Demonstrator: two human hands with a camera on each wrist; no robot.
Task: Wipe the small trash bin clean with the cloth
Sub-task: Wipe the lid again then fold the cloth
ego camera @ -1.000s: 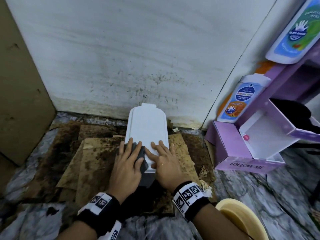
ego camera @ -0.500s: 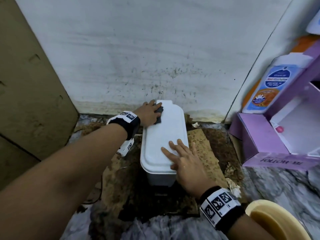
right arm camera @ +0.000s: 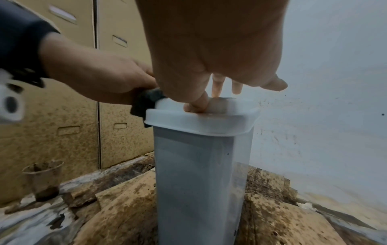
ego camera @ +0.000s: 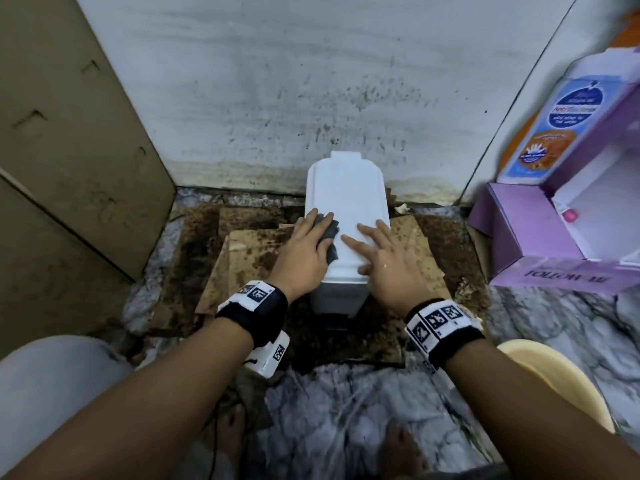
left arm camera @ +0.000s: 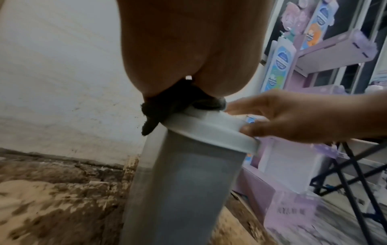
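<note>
A small white trash bin [ego camera: 343, 199] with a closed lid stands on the floor against the wall; its grey body [left arm camera: 182, 190] [right arm camera: 199, 174] shows in both wrist views. My left hand [ego camera: 304, 247] lies flat on the lid's near left part and presses a dark cloth [ego camera: 329, 233] [left arm camera: 167, 106] [right arm camera: 146, 99] onto it. The cloth hangs a little over the lid's left edge. My right hand [ego camera: 384, 251] rests with spread straight fingers on the lid's near right part, its thumb [left arm camera: 249, 129] against the rim.
Stained cardboard sheets [ego camera: 249, 258] lie under and around the bin. A brown cabinet [ego camera: 69, 168] stands left, a purple display box [ego camera: 540, 237] with bottles [ego camera: 561, 129] right, a yellow bowl [ego camera: 561, 379] near right. A dirty cup [right arm camera: 41, 179] sits by the cabinet.
My left hand with the cloth went from the lid's near end to its far left corner and has now come back along the lid. The right hand stayed on the lid.
</note>
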